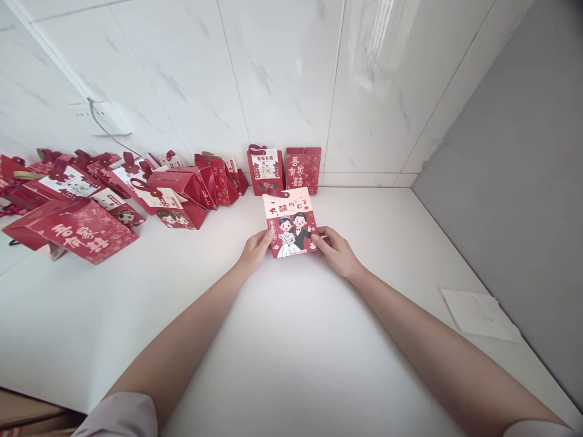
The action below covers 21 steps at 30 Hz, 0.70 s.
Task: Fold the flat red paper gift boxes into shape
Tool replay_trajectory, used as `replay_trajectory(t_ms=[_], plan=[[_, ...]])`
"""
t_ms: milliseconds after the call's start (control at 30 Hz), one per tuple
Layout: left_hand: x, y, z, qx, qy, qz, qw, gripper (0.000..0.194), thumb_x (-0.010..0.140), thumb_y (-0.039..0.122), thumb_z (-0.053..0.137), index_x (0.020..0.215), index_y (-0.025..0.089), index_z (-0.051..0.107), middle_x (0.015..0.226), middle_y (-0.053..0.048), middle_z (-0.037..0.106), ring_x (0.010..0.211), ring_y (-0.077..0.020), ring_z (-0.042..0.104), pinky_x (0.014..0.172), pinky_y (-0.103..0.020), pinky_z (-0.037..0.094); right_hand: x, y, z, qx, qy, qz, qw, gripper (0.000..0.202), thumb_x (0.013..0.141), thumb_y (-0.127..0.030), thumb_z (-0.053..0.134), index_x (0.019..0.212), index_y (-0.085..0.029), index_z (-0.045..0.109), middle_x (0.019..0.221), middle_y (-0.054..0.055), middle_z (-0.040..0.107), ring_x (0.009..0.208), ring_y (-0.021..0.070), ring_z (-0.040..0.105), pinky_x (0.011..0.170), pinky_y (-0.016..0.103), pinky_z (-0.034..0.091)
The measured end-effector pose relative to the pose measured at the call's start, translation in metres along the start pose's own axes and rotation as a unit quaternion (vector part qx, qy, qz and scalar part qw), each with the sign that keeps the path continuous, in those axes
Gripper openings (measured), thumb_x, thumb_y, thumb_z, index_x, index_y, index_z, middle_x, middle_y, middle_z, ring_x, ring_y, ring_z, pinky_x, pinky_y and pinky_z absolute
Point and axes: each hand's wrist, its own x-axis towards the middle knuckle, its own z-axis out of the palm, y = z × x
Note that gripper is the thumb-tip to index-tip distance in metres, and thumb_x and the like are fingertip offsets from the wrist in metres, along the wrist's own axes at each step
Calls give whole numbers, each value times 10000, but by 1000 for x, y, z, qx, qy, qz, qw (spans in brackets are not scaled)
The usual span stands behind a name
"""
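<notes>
A red and cream gift box [294, 227] with a cartoon bride and groom on its front is held between my two hands over the white table. My left hand [255, 250] grips its left edge, thumb on the front. On the right edge, my right hand [336, 249] has its thumb on the front and the other fingers partly hidden behind. Just beyond it, a red box with a white label [266, 170] and a plain red box with white lettering [303, 171] stand upright against the wall.
Many red gift boxes [98, 233] crowd the table's left side. A wall socket [102, 118] with a grey cable is above them. A white sheet [478, 312] lies near the right edge of the table [291, 358]. Cardboard [27, 413] shows at bottom left.
</notes>
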Motion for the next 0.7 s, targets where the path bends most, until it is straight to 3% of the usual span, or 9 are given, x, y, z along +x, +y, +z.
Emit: replay_trajectory(t_ms=[300, 467, 600, 700], plan=[[0, -1, -1, 13, -4, 5, 1000, 558, 864, 668, 500, 991, 167, 709, 1084, -88, 730, 1059, -291, 646, 960, -374, 469, 0, 0, 0, -7, 1, 0, 1000, 385, 892, -571, 524, 1041, -228, 618, 1084, 59, 669, 810, 183, 604, 700, 320, 521], [0, -3, 0, 10, -1, 22, 1000, 540, 875, 608, 524, 1131, 151, 651, 1193, -99, 686, 1127, -282, 609, 993, -361, 444, 0, 1, 1, -2, 7, -5, 1000, 419, 892, -592, 519, 1063, -233, 649, 1116, 63, 656, 884, 197, 615, 761, 328, 520], [1, -3, -1, 14, 7, 19, 1000, 447, 881, 545, 509, 1077, 159, 622, 1139, -71, 686, 1072, -252, 608, 946, -329, 447, 0, 1, -3, 41, 48, -39, 997, 502, 945, -611, 393, 861, -215, 690, 1163, 70, 639, 1113, 230, 575, 937, 347, 475], [1, -2, -2, 47, -13, 32, 998, 330, 919, 464, 445, 922, 177, 607, 965, -25, 681, 951, -214, 607, 879, -304, 439, 0, 1, -4, 85, 37, -51, 994, 521, 952, -607, 385, 741, -205, 641, 1056, 61, 672, 1063, 233, 601, 1010, 375, 437]])
